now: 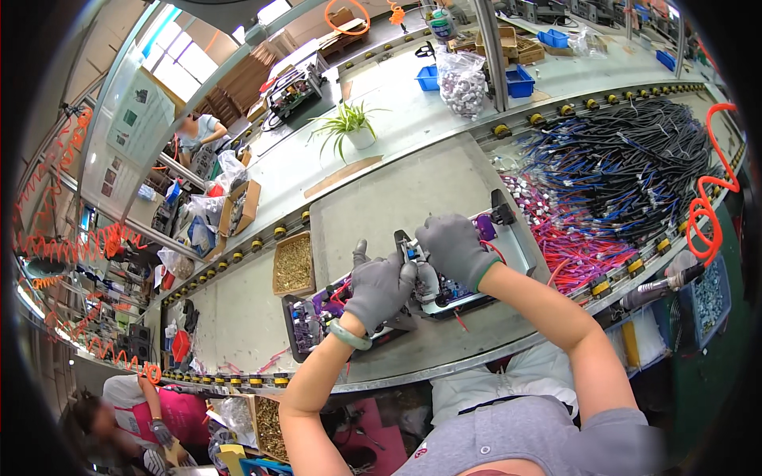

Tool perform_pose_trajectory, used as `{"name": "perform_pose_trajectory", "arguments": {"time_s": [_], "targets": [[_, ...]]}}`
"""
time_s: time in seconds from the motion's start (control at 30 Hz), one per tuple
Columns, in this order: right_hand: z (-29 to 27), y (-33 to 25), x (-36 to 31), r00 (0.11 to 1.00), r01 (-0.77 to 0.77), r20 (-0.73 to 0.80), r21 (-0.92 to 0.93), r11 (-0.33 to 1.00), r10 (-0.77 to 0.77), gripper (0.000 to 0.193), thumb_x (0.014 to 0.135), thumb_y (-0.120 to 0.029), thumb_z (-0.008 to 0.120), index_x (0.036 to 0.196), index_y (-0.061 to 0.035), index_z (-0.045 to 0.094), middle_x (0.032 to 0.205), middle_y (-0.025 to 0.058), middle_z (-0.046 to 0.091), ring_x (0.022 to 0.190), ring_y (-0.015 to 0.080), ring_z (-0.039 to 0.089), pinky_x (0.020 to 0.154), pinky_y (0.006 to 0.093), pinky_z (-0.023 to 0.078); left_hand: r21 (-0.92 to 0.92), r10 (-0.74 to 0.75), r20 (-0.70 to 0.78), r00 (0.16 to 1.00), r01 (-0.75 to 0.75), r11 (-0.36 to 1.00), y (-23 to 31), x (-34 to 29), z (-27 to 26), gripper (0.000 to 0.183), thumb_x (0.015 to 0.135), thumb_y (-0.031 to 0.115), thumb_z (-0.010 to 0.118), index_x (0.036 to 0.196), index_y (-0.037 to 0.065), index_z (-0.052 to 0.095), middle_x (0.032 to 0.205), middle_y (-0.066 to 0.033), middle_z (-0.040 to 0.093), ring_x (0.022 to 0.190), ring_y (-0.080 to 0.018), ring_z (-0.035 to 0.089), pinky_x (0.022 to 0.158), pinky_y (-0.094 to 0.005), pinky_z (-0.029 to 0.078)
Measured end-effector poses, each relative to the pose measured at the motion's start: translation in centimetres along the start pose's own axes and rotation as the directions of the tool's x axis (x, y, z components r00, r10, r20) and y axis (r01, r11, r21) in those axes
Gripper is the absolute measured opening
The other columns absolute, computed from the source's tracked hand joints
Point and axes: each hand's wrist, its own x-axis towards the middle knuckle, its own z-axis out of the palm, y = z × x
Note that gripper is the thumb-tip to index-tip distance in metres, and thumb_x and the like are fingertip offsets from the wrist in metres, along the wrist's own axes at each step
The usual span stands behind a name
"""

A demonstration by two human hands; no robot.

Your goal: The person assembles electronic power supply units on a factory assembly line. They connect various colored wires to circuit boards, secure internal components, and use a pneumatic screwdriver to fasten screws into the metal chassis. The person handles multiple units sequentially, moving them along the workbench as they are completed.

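Both hands wear grey gloves and work over two open appliance housings lying side by side on the line. My left hand (pixel 379 290) lies over the inner end of the left housing (pixel 305 327), which holds purple parts and red wires. Its fingers are partly bent, and what they grip is hidden. My right hand (pixel 456 252) is closed over the inner side of the right housing (pixel 517 252), a pale tray with black end pieces and a purple part (pixel 486 228). Its fingertips are by a small black upright piece (pixel 402 240); whatever they pinch is covered.
A cardboard box of small brass-coloured parts (pixel 294 264) stands left of the grey board (pixel 397 194). Black cables (pixel 635 159) and pink-red wires (pixel 556 250) are heaped at right. An orange coiled hose (pixel 703 214) hangs near a power driver (pixel 659 287). Co-workers sit at left.
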Motion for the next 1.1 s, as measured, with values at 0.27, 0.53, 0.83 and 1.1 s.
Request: {"name": "perform_pose_trajectory", "arguments": {"time_s": [0.27,0.53,0.83,1.1], "targets": [[-0.3,0.3,0.1,0.999,0.025,0.018,0.062,0.998,-0.027,0.01,0.07,-0.01,0.065,0.08,-0.0097,0.064,0.08,0.0092,0.064,0.076,0.029,0.066,0.068,0.0405,0.052,-0.108,0.039,-0.114,0.993,-0.051,0.993,-0.4,-0.2,0.9,0.034,0.096,0.031,0.042,0.091,0.004,0.063,0.062,-0.0142,0.061,0.065,-0.0328,0.062,0.109,-0.0506,0.03],[0.1,-0.4,0.7,0.989,0.034,0.14,0.026,0.999,-0.038,0.012,0.074,-0.014,0.066,0.084,-0.0104,0.068,0.085,0.0106,0.067,0.078,0.0286,0.069,0.068,0.04,0.054,-0.135,0.038,-0.141,0.989,-0.057,0.989,-0.1,-0.5,0.8,0.031,0.095,0.028,0.043,0.091,0.005,0.063,0.062,-0.0142,0.06,0.067,-0.0335,0.061,0.106,-0.0504,0.034],[-2.2,-1.0,-1.2,0.982,-0.038,0.189,0.092,0.995,0.02,0.027,0.073,-0.016,0.068,0.098,-0.0074,0.063,0.102,0.0127,0.066,0.095,0.0297,0.066,0.081,0.0417,0.051,-0.177,0.057,-0.176,0.983,-0.088,0.98,-0.5,-0.6,0.8,0.031,0.095,0.027,0.041,0.088,0.006,0.063,0.065,-0.0153,0.064,0.072,-0.0322,0.065,0.103,-0.0468,0.038],[-5.2,5.6,-15.5,0.78,-0.248,-0.544,0.184,0.951,0.309,0.054,0.084,-0.034,0.069,0.128,-0.0062,0.054,0.121,0.0128,0.061,0.113,0.0306,0.059,0.095,0.0468,0.045,-0.165,0.12,-0.18,0.976,-0.15,0.975,-0.2,-0.3,0.7,0.03,0.096,0.026,0.043,0.085,0.006,0.062,0.062,-0.0134,0.06,0.069,-0.0345,0.061,0.098,-0.0482,0.04]]}}
